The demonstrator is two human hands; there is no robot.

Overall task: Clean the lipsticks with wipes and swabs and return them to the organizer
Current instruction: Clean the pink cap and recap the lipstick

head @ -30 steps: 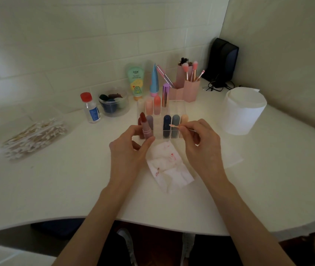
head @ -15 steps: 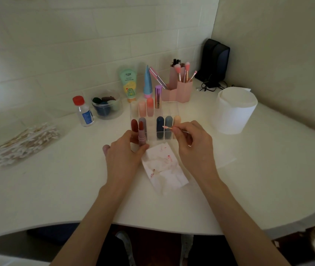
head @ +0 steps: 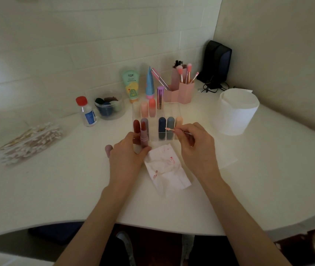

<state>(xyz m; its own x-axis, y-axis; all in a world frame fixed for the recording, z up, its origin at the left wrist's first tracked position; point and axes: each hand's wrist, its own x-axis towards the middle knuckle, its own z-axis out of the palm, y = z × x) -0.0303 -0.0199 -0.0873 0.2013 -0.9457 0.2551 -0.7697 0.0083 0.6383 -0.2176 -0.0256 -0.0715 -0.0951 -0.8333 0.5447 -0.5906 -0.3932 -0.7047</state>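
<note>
The table (head: 56,189) is carrying all items. Nearest the person, a wipe (head: 167,169) with red smears is lying flat between the two hands.

The left hand (head: 127,152) is gripping an open lipstick (head: 143,135). The fingers and thumb are curling round its pink base and holding it upright, with the red bullet exposed. The lipstick is standing just in front of the front-left compartments of the organizer (head: 172,110), and the thumb is sitting just beside the wipe's far-left corner. A pink cap (head: 108,150) is lying just left of this hand.

The right hand (head: 195,148) is pinching a swab (head: 172,129) between thumb and forefinger. The other fingers are curling loosely. The pink-stained tip is pointing left, in front of the organizer's front row and apart from the held lipstick.

The organizer is holding a dark red lipstick (head: 136,125), a navy lipstick (head: 161,127), a grey-blue lipstick (head: 170,127) and a peach lipstick (head: 179,121) in front. Three paler ones (head: 144,109) are standing in the back row.

A swab pile (head: 29,141) is lying at the far left. A paper roll (head: 235,112) is standing to the right.

Behind the organizer, a red-capped bottle (head: 86,112), a jar (head: 109,105), a green tube (head: 131,85), a blue tube (head: 149,83) and a pink brush holder (head: 181,91) are standing along the wall. A black speaker (head: 217,60) is occupying the corner.
</note>
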